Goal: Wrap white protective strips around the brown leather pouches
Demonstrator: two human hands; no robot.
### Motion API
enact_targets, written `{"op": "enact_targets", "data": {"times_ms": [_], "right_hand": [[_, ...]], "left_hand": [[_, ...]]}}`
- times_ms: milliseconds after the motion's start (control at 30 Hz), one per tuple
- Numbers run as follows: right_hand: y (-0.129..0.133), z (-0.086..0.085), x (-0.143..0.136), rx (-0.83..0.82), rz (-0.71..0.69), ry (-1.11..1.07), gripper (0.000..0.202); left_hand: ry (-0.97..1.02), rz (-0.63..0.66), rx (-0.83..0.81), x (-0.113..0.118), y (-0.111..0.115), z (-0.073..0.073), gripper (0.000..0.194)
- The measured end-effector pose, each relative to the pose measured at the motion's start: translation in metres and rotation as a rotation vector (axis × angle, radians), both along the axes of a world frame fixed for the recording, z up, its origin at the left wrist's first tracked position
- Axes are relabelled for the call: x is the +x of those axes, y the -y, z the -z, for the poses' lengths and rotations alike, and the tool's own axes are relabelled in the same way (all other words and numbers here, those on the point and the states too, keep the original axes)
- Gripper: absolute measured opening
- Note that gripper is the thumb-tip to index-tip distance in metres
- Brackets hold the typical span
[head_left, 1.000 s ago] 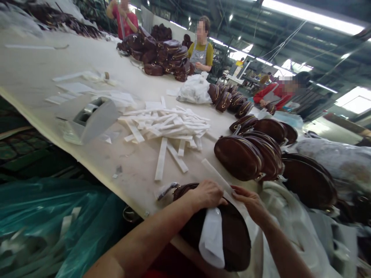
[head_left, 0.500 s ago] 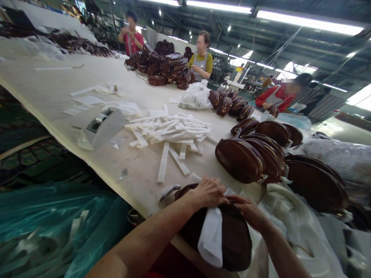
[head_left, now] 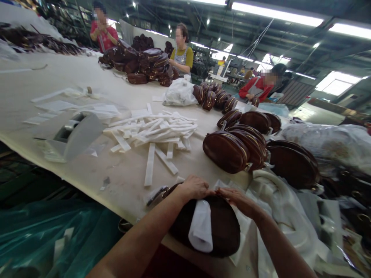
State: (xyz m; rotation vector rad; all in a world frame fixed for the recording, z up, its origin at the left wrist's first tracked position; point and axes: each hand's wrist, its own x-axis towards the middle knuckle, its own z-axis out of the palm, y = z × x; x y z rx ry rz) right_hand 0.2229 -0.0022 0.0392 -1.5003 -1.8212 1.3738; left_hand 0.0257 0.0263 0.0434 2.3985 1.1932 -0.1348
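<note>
A dark brown oval bag [head_left: 224, 227] lies at the table's near edge, directly in front of me. A white rolled strip [head_left: 201, 227] rests across its near side. My left hand [head_left: 194, 188] is closed on the bag's top edge, its fingertips partly hidden behind the rim. Close beside it, my right hand [head_left: 236, 199] grips the same edge, the fingers of both hands almost meeting. A strap in clear wrapping [head_left: 156, 195] sticks out to the left of the bag.
White strips [head_left: 153, 129] are heaped mid-table, with a tape dispenser [head_left: 69, 133] to their left. Finished brown bags [head_left: 226, 150] stand to the right, near clear plastic wrapping [head_left: 278, 200]. A teal plastic bag [head_left: 52, 235] hangs below the left edge. Several people work across the table.
My view has turned to the right, so the surroundings appear farther left. My right hand has come closer to my left along the bag's top edge.
</note>
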Motion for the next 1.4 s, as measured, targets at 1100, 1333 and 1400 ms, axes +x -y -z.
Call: {"op": "enact_targets", "data": {"times_ms": [1100,1333,1400], "right_hand": [[-0.004,0.038,0.008,-0.635,0.817,-0.993,0.019],[-0.016,0.059,0.007,-0.608,1.062,-1.191,0.016],[-0.021,0.064,0.007,-0.571,1.128,-1.199,0.02]], "left_hand": [[-0.042,-0.041,-0.009,-0.001,0.003,0.007,0.061],[-0.033,-0.031,0.012,-0.001,0.003,0.012,0.059],[-0.031,-0.032,0.019,-0.002,0.003,0.012,0.06]]}}
